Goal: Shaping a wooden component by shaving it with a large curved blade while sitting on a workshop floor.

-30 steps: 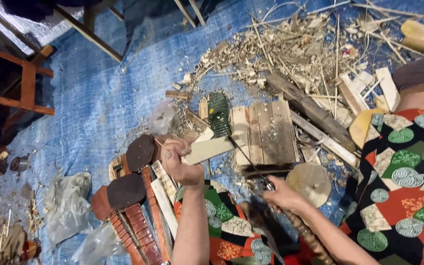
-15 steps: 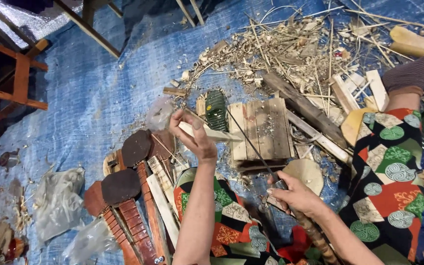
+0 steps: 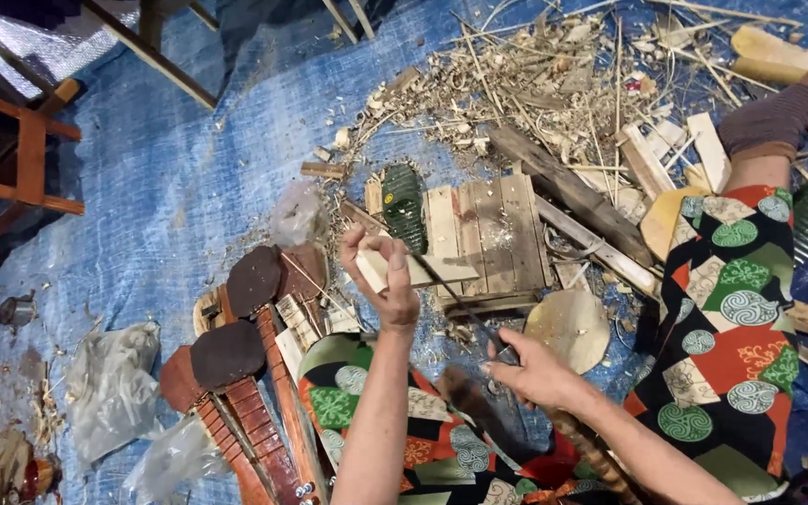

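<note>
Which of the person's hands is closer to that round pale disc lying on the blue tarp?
Right. The right hand, gripping a dark blade, sits just left of the round pale disc. The left hand holds a pale wood strip farther left, near the small wooden pallet.

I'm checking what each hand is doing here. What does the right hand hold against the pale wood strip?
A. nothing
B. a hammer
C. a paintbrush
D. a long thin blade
D: the right hand grips a long thin blade whose tip reaches the pale wood strip held in the left hand.
</note>
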